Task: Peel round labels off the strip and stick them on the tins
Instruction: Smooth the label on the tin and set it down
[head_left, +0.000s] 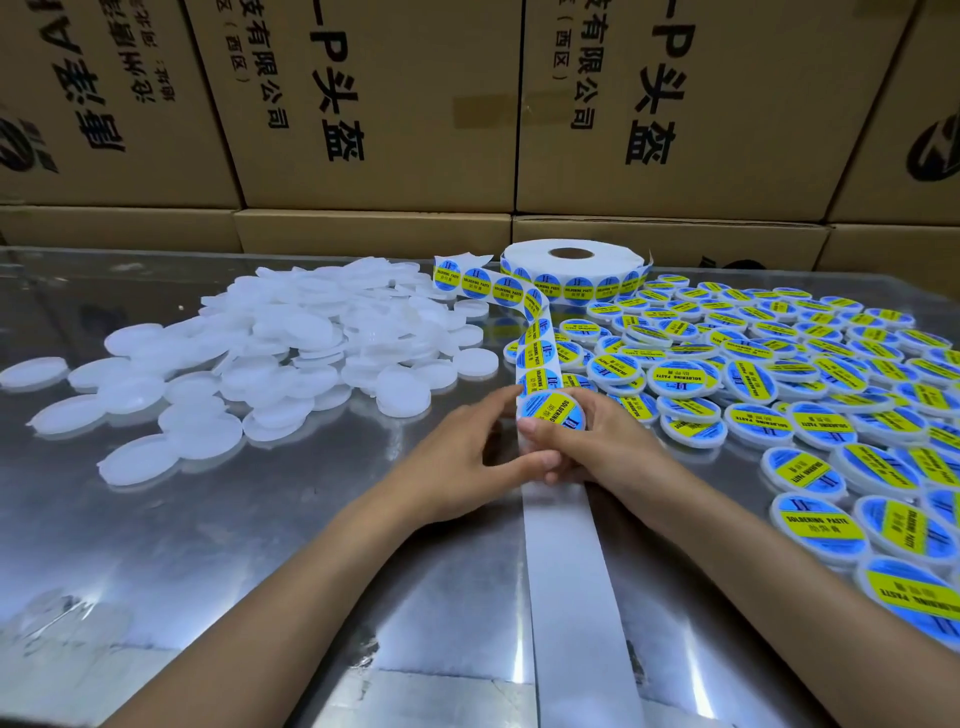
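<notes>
Mid-desk, the right hand (597, 441) grips a labelled tin (551, 413) against the strip (540, 358); the left hand (467, 467) pinches its near side.

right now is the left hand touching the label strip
Touching. The head view shows the left hand with its fingertips against the label strip just left of the tin, and its thumb lying across the bare backing paper below it.

Two bare forearms reach forward and converge, the left hand (467, 457) and right hand (587, 447) meeting fingertip to fingertip, fingers curled inward, thumbs toward each other
</notes>
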